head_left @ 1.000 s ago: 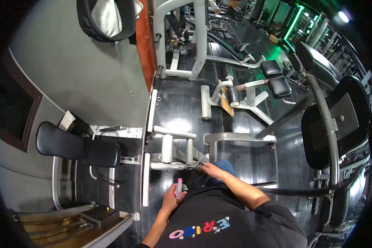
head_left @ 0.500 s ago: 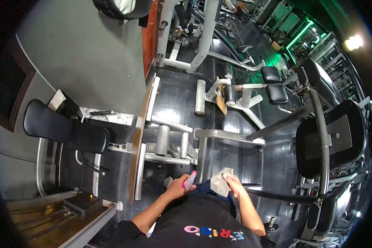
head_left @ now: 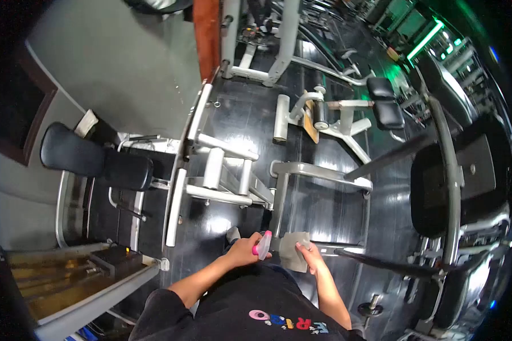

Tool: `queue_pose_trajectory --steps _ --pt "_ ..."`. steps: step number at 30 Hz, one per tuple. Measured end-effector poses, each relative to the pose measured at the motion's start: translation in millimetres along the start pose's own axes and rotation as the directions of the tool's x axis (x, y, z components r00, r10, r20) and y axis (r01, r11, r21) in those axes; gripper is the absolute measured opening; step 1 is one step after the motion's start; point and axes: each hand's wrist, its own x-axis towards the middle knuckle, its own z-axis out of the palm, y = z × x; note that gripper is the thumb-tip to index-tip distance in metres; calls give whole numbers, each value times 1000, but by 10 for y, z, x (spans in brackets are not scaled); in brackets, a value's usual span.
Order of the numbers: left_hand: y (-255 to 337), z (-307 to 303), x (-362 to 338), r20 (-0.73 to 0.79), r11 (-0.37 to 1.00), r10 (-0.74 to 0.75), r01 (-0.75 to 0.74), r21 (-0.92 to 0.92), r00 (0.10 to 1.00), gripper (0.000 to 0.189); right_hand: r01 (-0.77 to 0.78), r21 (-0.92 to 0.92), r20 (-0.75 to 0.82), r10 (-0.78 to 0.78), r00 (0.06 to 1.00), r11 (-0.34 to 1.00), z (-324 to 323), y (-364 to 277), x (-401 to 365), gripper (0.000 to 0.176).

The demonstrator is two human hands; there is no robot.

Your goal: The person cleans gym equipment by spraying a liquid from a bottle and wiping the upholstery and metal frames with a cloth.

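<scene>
My left hand (head_left: 243, 250) is closed round a small clear spray bottle (head_left: 264, 245) with bright pink ends, held in front of my black shirt. A pale grey-beige cloth (head_left: 292, 252) hangs flat from my right hand (head_left: 311, 256), its edge pinched between thumb and fingers. The bottle and the cloth are a short gap apart. Just ahead of both hands is the silver tube frame (head_left: 281, 210) of a gym machine.
A machine with silver rollers (head_left: 213, 168) stands ahead to the left, beside a black padded seat (head_left: 125, 169). Further ahead is a bench with black pads (head_left: 388, 115). Large black pads (head_left: 435, 193) and a bent rail (head_left: 450, 187) rise at the right. A small weight plate (head_left: 370, 308) lies low right.
My view has shifted forward past the machines. The cloth, bunched before, now hangs flatter in my right hand. My left hand still grips the bottle, now more upright.
</scene>
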Motion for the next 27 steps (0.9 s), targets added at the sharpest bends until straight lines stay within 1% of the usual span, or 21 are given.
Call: queue_pose_trajectory --steps 1,3,5,6,8,9,10,11,12,13,14,15,16,17,19,20,21,23,25,26,27 --pt "101 14 -24 51 998 11 -15 67 999 65 -59 20 1 59 998 998 -38 194 6 34" --pt "167 141 -71 25 987 94 -97 126 995 64 -48 165 8 47 999 985 -74 677 139 35" --pt "259 257 -149 -23 994 59 -56 95 998 59 -108 -181 -88 93 992 978 -59 1034 170 36" --pt "306 309 -217 -2 993 56 -55 105 998 59 -36 -186 -30 31 999 982 -10 1074 106 38" --pt "357 366 -328 -103 998 55 -50 45 993 49 12 -157 7 -11 1000 988 139 1081 1 39" --pt "327 393 -361 -81 997 63 -59 52 995 49 63 -145 43 -57 997 987 206 1052 -69 40" --pt "278 422 -384 -50 997 79 -79 3 996 45 75 -214 31 -70 997 974 256 941 -171 44" --pt "221 463 -402 -14 994 97 -98 -51 995 41 65 -201 -2 -67 998 977 251 943 -217 44" --pt "95 511 -401 -42 977 192 -196 -90 980 39 109 -263 -26 -120 992 959 255 987 -279 46" --pt "154 448 -413 10 984 101 -99 -149 995 34 153 -326 -44 -176 983 933 274 925 -356 49" --pt "217 395 -356 48 941 30 -12 -340 998 32 97 -341 -84 -133 988 935 237 871 -484 52" --pt "286 320 -322 100 857 -41 86 -508 994 30 127 -359 -158 -194 968 925 200 940 -567 49" --pt "159 282 -302 128 706 40 63 -706 991 30 14 -258 -201 -68 977 966 150 968 -631 45" --pt "25 259 -215 141 606 152 21 -795 978 35 -101 -149 -228 66 971 984 115 1016 -720 42" --pt "147 53 -111 107 594 152 -4 -804 983 36 105 129 -365 -51 929 986 127 1455 -748 34" --pt "292 -81 -79 134 583 175 7 -813 975 38 -5 91 -398 41 917 996 135 1355 -898 31" --pt "429 -208 -56 156 572 203 12 -821 967 39 -1 95 -410 40 911 995 161 1391 -948 31" --pt "490 -342 14 178 578 236 10 -816 955 40 67 205 -428 28 903 976 234 1469 -1070 32" --pt "511 -360 73 155 602 256 -32 -798 954 40 29 280 -465 109 879 960 322 1604 -1107 33" --pt "535 -331 76 127 664 268 -87 -743 955 44 96 304 -517 80 852 948 423 1689 -1127 33" --pt "525 -314 92 153 674 358 -142 -725 921 46 165 328 -577 59 815 930 521 1763 -1166 34"
